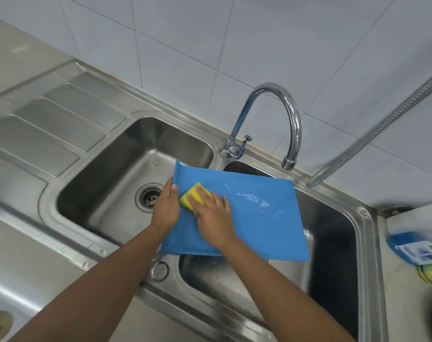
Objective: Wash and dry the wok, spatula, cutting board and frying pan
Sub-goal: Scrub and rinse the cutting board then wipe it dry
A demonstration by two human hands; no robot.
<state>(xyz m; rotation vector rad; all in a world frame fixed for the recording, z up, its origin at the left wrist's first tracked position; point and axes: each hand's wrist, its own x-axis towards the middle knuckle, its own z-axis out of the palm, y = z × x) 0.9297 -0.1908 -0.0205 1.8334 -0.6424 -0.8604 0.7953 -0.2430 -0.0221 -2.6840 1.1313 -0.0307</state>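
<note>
Blue flexible cutting board (259, 218) is getting scrubbed right now. It's lying slanted across the divider of the double steel sink (369, 233), mostly covering the right basin, with its left edge poking out over the left one. I'm guessing that's so the suds and drips are falling into the basins and not onto the counter.

The left hand (166, 208) is gripping the board's left edge, thumb on top and fingers wrapped underneath. My read is that it's bracing the thin sheet so it isn't sliding or flopping under the scrubbing.

The right hand (213, 215) is lying on a yellow sponge (194, 193), fingers stretched out flat and pressing it down onto the board close to the left hand. Scrubbing next to the supported edge makes sense, since the board is stiffest there.

Wet streaks are shining on the right half of the board. The faucet (271, 95) is arching over the right basin, and I can't see any water coming out. A blue dish soap bottle (414, 245) is lying on the counter to the right, within easy reach.

Wok, spatula and frying pan aren't clearly showing. Something dark is sitting in the right basin under the board, but I can't tell what it is. So this looks like mid-wash, with rinsing and drying not yet done.
</note>
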